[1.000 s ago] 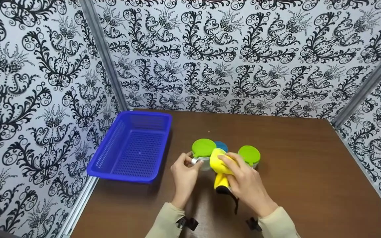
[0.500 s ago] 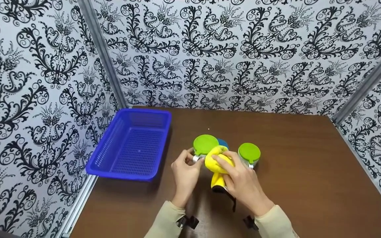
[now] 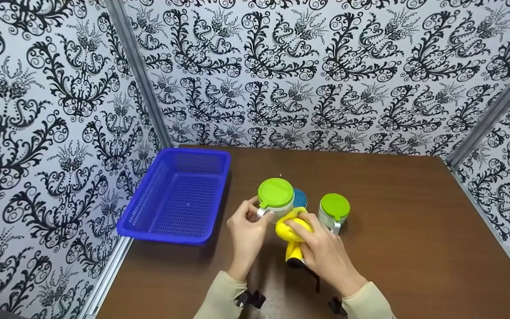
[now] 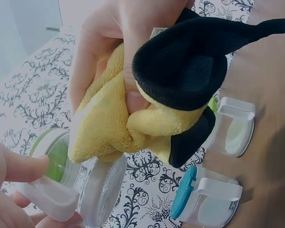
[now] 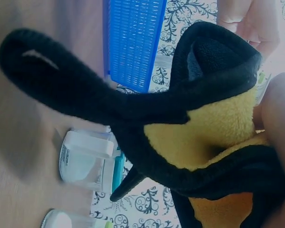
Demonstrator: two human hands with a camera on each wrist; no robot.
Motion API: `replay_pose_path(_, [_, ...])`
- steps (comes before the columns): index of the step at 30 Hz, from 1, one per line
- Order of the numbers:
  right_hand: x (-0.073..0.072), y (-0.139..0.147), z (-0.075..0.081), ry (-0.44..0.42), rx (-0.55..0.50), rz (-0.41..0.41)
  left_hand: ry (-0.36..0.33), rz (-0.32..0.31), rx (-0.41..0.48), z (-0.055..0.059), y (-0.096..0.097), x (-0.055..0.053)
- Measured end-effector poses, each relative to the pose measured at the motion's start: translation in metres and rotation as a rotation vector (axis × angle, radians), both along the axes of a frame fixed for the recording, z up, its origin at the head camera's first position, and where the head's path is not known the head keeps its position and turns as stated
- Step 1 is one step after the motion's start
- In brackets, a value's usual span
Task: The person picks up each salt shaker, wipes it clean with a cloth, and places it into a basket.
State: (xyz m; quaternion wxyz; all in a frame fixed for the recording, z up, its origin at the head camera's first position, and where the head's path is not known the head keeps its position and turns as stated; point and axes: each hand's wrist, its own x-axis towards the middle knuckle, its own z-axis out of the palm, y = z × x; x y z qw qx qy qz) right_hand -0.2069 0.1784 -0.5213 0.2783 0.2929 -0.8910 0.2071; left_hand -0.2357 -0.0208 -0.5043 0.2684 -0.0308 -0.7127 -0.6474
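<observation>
In the head view my left hand [image 3: 247,232] holds a clear jar with a green lid [image 3: 276,192] by its white handle. The left wrist view shows the thumb and fingers pinching that handle [image 4: 57,198], the jar tilted. My right hand [image 3: 329,252] grips a bunched yellow cloth with black trim [image 3: 294,229] against the near right side of the jar. In the right wrist view the cloth's black hanging loop [image 5: 61,78] sticks out from the bundle. Part of the jar is hidden behind the cloth.
A blue-lidded jar [image 3: 299,197] with a white handle stands just behind the held jar. Right of it is another green-lidded jar [image 3: 335,205]. At the left of the brown table [image 3: 396,248] sits a blue perforated basket [image 3: 214,217]. Patterned walls [image 3: 326,79] enclose the table.
The held jar has been raised slightly, uncovering more of the blue lid behind it. The cloth has shifted a little over the jar's side. Both hands keep their hold.
</observation>
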Motion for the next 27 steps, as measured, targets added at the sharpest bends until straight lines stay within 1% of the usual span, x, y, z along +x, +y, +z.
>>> replay_pose_path(5, [0.002, 0.002, -0.002, 0.002, -0.007, -0.005, 0.007, -0.074, 0.009, -0.001, -0.001, 0.0])
replay_pose_path(9, [0.003, 0.004, -0.002, 0.006, -0.02, -0.006, 0.009, -0.11, -0.029, 0.001, 0.0, 0.0])
replay_pose_path(12, [0.004, 0.004, -0.001, 0.014, -0.035, 0.006, 0.019, -0.097, -0.049, 0.002, -0.001, 0.0])
replay_pose_path(16, [0.003, 0.002, 0.004, 0.05, -0.065, 0.038, 0.025, -0.066, -0.035, 0.001, -0.002, 0.0])
replay_pose_path(23, [0.003, -0.001, 0.017, 0.126, -0.141, 0.115, -0.007, -0.034, 0.004, -0.003, -0.005, 0.001])
replay_pose_path(25, [0.004, -0.001, 0.02, 0.135, -0.153, 0.118, -0.011, -0.032, 0.004, -0.002, -0.005, 0.003])
replay_pose_path(27, [0.004, 0.0, 0.023, 0.145, -0.167, 0.115, -0.014, -0.036, 0.006, 0.001, -0.004, 0.007])
